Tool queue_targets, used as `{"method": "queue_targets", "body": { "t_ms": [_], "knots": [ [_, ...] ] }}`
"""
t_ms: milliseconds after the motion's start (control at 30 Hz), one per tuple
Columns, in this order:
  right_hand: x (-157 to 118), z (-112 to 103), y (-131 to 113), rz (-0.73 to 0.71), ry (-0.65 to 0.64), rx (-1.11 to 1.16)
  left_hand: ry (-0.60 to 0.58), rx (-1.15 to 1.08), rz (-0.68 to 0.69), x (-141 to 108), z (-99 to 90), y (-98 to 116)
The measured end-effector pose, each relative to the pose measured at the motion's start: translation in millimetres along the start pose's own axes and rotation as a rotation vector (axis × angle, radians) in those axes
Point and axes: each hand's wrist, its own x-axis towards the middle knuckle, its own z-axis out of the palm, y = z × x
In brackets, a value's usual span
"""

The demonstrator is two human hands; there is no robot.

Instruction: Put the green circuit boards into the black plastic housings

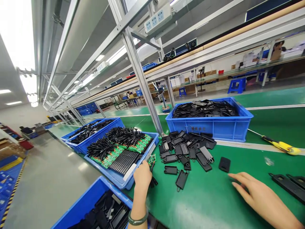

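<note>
My left hand (143, 175), with a dark bangle on the wrist, is closed at the right edge of a blue tray, its fingertips at a small green circuit board (151, 160) with black leads. In the tray (130, 183) lie green boards with black cables (114, 152) and a row of black strips (125, 161). My right hand (247, 187) hovers low over the green table with thumb and fingers apart, holding nothing. Just beyond its fingertips lies a black cover (224, 164). Left of that is a loose pile of black plastic housings (183, 148).
A blue bin of black parts (209, 124) stands behind the pile. Another blue bin (95, 190) is at the lower left. A yellow screwdriver (283, 146) and long black pieces (289, 187) lie at the right. A metal post (143, 73) rises behind the tray.
</note>
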Motion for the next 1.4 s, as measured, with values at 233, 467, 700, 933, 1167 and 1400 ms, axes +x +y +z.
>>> {"method": "queue_targets", "body": {
  "t_ms": [233,467,700,933,1167,1400],
  "knots": [
    [-3.8,-4.7,-52.6,0.340,-0.364,0.936,-0.148,-0.783,0.562,-28.2,-17.3,81.3],
    [6.8,-23.7,-52.7,0.533,-0.037,1.211,-0.057,-0.292,0.867,-24.2,14.4,177.1],
    [11.1,-37.6,-43.4,0.455,-0.044,0.916,-0.024,-0.204,0.913,2.7,18.9,185.2],
    [3.3,-31.0,-40.5,0.200,0.099,0.364,-0.100,-0.575,0.938,-18.7,22.2,171.1],
    [-0.3,-25.6,-44.4,-0.035,0.077,0.150,-0.603,-1.496,0.603,-35.8,47.4,178.0],
    [0.0,-30.3,-52.8,-0.048,0.046,0.178,-0.895,-1.960,0.317,-45.3,47.7,181.8]
  ]
}}
